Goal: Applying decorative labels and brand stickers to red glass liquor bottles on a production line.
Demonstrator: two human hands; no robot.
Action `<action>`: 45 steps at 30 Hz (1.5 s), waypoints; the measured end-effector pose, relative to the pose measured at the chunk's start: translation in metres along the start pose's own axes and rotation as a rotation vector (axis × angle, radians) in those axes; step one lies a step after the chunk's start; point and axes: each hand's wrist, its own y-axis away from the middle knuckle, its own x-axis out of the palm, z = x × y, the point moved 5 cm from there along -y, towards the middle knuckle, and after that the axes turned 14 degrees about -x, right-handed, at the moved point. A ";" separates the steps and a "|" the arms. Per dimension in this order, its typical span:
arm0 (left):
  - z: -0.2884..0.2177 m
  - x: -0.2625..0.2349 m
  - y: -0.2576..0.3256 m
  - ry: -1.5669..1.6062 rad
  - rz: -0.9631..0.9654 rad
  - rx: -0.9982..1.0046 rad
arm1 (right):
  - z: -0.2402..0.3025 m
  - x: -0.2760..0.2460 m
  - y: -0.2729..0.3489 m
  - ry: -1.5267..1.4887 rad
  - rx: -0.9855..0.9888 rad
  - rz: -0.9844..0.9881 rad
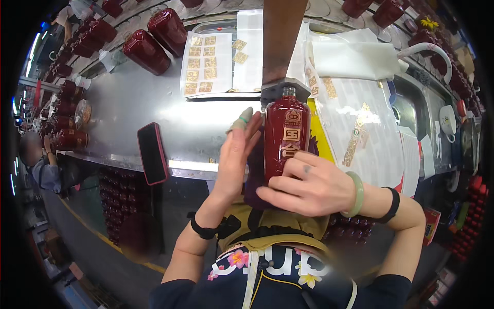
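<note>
Our left hand [235,156] is flat, fingers straight, left of the bottle [275,147]; our right hand [320,186] curls over its near end, clamped or not, we can't tell!

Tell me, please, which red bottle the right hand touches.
The middle bottle with gold characters: the right hand is on its lower part, while the two bottles beside the label sheet have no hand on them.

Glare whitens the metal table [198,116]; edges bend.
</note>
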 end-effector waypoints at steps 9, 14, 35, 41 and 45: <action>-0.009 -0.001 0.006 -0.146 -0.088 0.116 | -0.042 -0.009 0.027 0.295 -0.107 -0.188; -0.037 0.018 -0.003 -0.978 0.009 0.635 | -0.001 0.001 0.048 0.022 -0.058 -0.340; -0.012 0.035 -0.050 0.067 -0.017 -0.014 | -0.084 0.050 0.071 -0.783 1.104 -1.099; -0.009 0.026 -0.052 0.113 0.066 -0.058 | -0.108 0.023 0.080 -0.618 1.131 -0.755; -0.018 0.008 -0.048 -0.062 -0.108 0.138 | -0.081 -0.037 0.026 0.539 0.398 -0.478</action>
